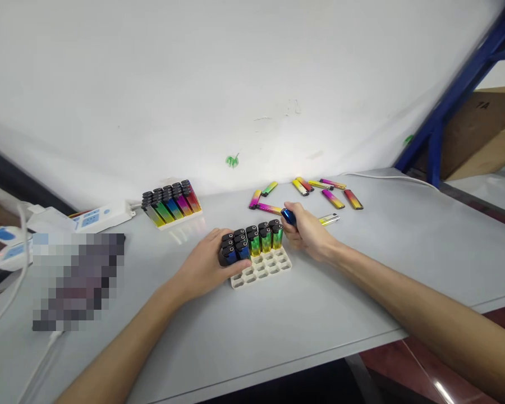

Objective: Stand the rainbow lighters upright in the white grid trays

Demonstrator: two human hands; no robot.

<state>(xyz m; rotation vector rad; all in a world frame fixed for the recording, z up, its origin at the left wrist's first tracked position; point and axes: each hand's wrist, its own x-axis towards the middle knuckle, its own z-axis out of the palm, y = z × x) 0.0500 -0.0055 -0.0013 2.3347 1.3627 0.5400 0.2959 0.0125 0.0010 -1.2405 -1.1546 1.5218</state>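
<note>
A cream-coloured tray with slots [262, 270] sits on the table, its back rows filled with upright lighters. On its left side stand dark blue lighters [242, 250], and my left hand [206, 259] is wrapped round them, thumb in front and fingers behind. Green-and-yellow lighters [266, 240] stand to their right. Several slots at the front hold nothing. Just right of the tray, raised above the table, my right hand [307, 231] is closed on a blue lighter [289, 216]; its lower part is hidden in my fingers.
Several colourful lighters [332, 198] lie loose toward the wall. At the back left stands a second tray [180, 219] full of upright lighters. A power strip [103, 216], white cables and a pixelated dark object [82, 280] occupy the left. Blue metal framing [435, 134] rises at right.
</note>
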